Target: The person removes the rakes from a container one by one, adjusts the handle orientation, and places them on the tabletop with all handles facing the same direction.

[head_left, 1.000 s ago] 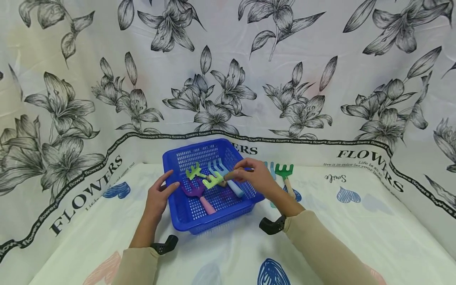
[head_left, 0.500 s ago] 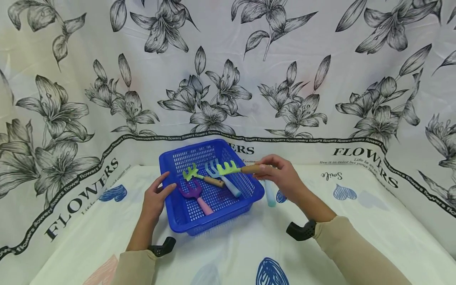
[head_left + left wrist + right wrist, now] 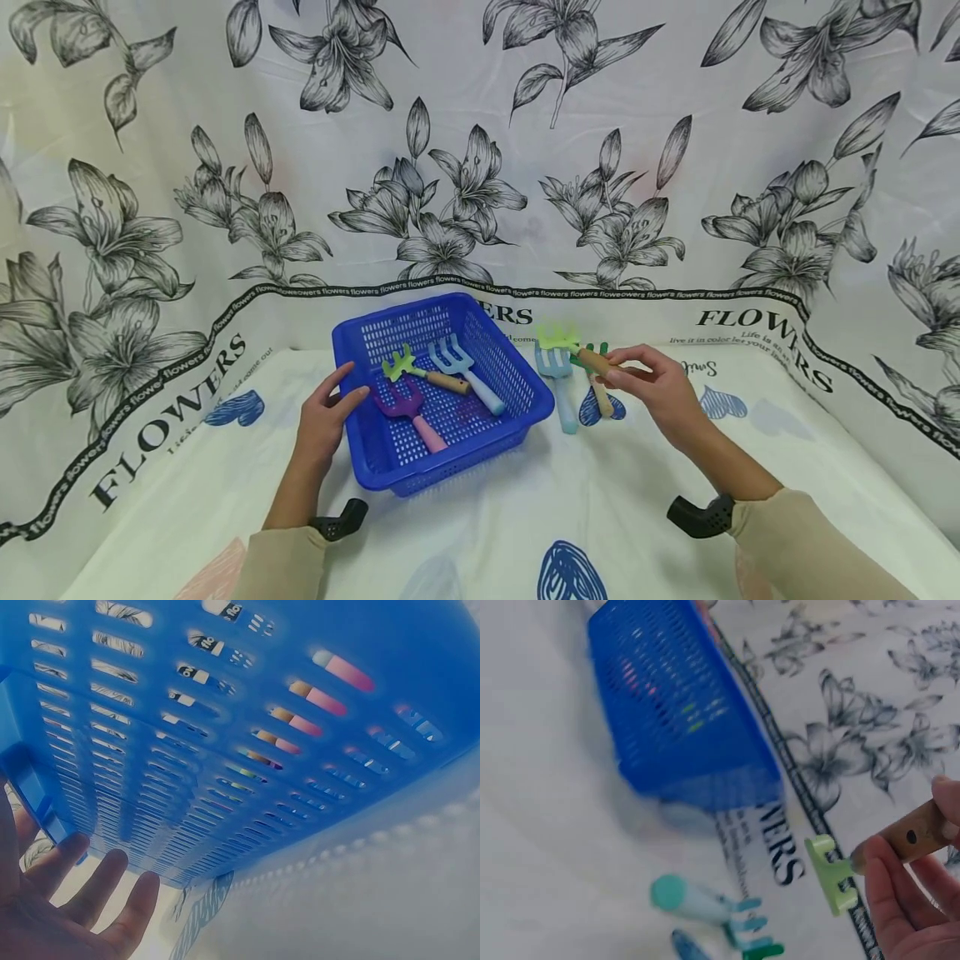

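My right hand (image 3: 656,387) pinches the wooden handle of a small light-green hand rake (image 3: 558,336), held above two other rakes right of the blue basket (image 3: 465,462). In the right wrist view the rake's green head (image 3: 832,875) points away from the fingers. My left hand (image 3: 318,425) rests at the basket's left rim, thumb and forefinger touching it; its other fingers (image 3: 131,915) spread outside the wall. Inside the basket lie another light-green rake (image 3: 448,382), a light-blue rake (image 3: 483,390) and a purple fork with a pink handle (image 3: 429,434).
On the cloth right of the basket lie a light-blue rake (image 3: 564,404) and a dark-green rake with a pale wooden handle (image 3: 602,400). A flower-printed curtain (image 3: 450,192) hangs behind and at both sides. Heart prints mark the white cloth (image 3: 480,533).
My right hand has carried the light-green rake from over the basket out to the right, above the two rakes on the cloth. My left hand stays at the basket rim.
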`<state>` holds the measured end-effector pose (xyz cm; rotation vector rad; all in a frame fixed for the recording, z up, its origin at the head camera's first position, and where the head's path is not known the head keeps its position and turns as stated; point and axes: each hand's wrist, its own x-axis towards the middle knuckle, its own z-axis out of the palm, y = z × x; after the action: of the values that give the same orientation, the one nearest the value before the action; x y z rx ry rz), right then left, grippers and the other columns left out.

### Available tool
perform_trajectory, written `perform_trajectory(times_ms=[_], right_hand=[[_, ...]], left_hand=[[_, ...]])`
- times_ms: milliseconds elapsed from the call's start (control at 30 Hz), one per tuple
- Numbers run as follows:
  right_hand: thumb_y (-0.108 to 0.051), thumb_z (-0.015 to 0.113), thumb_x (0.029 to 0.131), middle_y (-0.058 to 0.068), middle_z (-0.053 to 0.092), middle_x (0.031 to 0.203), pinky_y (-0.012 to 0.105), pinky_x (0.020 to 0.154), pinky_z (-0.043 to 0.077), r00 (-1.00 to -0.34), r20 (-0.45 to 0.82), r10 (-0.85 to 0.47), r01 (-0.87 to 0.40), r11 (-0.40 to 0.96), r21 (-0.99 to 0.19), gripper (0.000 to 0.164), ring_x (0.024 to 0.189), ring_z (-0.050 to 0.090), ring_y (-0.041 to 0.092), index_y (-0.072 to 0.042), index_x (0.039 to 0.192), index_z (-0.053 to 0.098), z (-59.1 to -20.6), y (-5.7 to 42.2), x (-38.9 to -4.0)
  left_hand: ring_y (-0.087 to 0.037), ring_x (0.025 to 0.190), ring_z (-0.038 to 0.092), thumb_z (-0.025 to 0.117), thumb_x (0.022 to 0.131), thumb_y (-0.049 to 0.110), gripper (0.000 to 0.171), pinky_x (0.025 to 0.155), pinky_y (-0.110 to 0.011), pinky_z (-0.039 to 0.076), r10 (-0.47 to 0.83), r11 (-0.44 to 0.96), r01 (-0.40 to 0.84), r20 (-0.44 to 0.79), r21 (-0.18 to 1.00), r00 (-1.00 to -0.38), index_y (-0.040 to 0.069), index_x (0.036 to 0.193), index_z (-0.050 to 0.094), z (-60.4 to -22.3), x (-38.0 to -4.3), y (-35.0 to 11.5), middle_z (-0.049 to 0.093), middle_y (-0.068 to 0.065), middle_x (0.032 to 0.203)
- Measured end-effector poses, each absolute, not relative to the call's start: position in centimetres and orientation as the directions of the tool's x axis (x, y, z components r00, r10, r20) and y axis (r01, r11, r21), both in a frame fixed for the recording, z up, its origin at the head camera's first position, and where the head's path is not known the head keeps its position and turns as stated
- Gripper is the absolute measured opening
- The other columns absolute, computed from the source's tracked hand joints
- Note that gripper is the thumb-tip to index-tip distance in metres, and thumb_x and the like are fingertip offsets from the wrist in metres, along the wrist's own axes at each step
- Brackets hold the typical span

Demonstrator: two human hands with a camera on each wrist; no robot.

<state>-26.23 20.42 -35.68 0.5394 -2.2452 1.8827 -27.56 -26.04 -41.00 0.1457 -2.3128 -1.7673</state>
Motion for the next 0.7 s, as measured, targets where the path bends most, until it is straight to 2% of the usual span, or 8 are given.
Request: perform_trajectory(times_ms=[133,300,567,700], right_hand=[[-0.019,0.068,0.093,0.015,0.055,0.122,0.02,0.084,0.051,-0.938,0.335,-0.088,-0.346,0.262,-0.901,0.031,0.098,0.065,0.009,0.002,0.114,0.059,-37.5,21.9,-25.4],[-0.019,0.071,0.091,0.016,0.057,0.118,0.019,0.079,0.052,-0.94,0.339,-0.028,-0.324,0.377,-0.868,0.031,0.095,0.064,0.007,-0.001,0.114,0.061,-39.7,23.4,-24.7],[-0.022,0.074,0.088,0.016,0.061,0.117,0.021,0.07,0.052,-0.953,0.3,0.044,-0.226,0.557,-0.799,0.027,0.098,0.067,0.028,-0.004,0.107,0.065,-41.3,25.5,-24.5],[-0.02,0.075,0.087,0.018,0.064,0.114,0.026,0.068,0.051,-0.963,0.263,0.058,-0.173,0.613,-0.771,0.024,0.097,0.068,0.03,-0.005,0.104,0.066,-41.6,26.1,-25.0]], left_hand=[[-0.038,0.139,0.032,0.063,0.092,0.045,0.07,0.105,-0.055,0.034,-0.216,0.271,0.054,0.116,0.961,-0.969,0.024,0.153,0.034,-41.0,-27.5,-26.1,0.026,-0.011,0.158],[-0.038,0.139,0.032,0.062,0.093,0.044,0.069,0.105,-0.055,0.034,-0.227,0.27,0.054,0.118,0.961,-0.967,0.024,0.153,0.034,-41.0,-27.4,-26.3,0.026,-0.011,0.158],[-0.04,0.139,0.031,0.062,0.092,0.046,0.071,0.105,-0.056,0.034,-0.217,0.278,0.056,0.119,0.959,-0.969,0.024,0.153,0.033,-41.0,-27.6,-26.1,0.025,-0.012,0.158],[-0.039,0.139,0.032,0.063,0.092,0.047,0.071,0.105,-0.056,0.034,-0.226,0.288,0.049,0.118,0.956,-0.967,0.024,0.153,0.034,-41.1,-27.8,-26.1,0.026,-0.012,0.158]])
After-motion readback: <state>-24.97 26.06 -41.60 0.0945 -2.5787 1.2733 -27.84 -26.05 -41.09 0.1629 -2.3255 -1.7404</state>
